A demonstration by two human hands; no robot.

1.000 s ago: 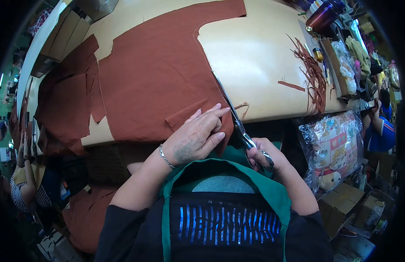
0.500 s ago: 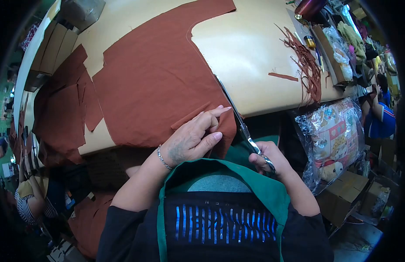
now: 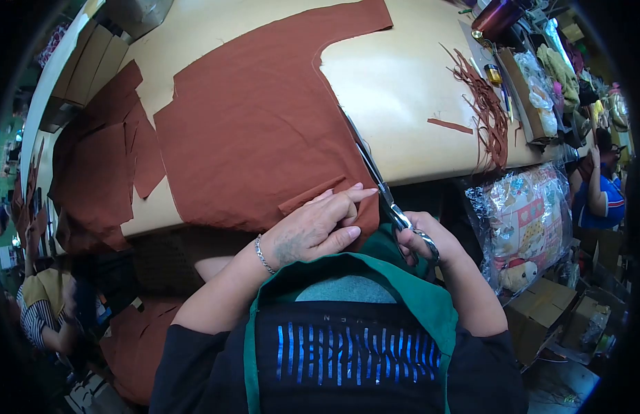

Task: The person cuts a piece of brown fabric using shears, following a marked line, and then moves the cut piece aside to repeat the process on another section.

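Note:
A large reddish-brown fabric piece (image 3: 244, 131) lies across the table, its near right corner hanging over the table's front edge. My right hand (image 3: 422, 238) grips the handles of long metal scissors (image 3: 383, 190). Their blades lie along the fabric's right edge, pointing away from me; the gap between them is hard to make out. Just left of the scissors, my left hand (image 3: 316, 228) holds the fabric near its corner, index finger reaching towards the blades. A small fold of cloth stands up beside its fingers. The fingertips underneath are partly hidden.
More brown fabric pieces (image 3: 92, 179) lie at the left of the table (image 3: 375, 76). Thin fabric strips (image 3: 489, 110) are heaped at the right, near a tray of odds and ends (image 3: 530, 103). A plastic-wrapped printed bundle (image 3: 523, 228) is below. Co-workers (image 3: 603, 190) appear at both sides.
Both hands and the scissors appear slightly lower and further right. The whole view has shifted a little. At the far right, a co-worker's arm has moved up.

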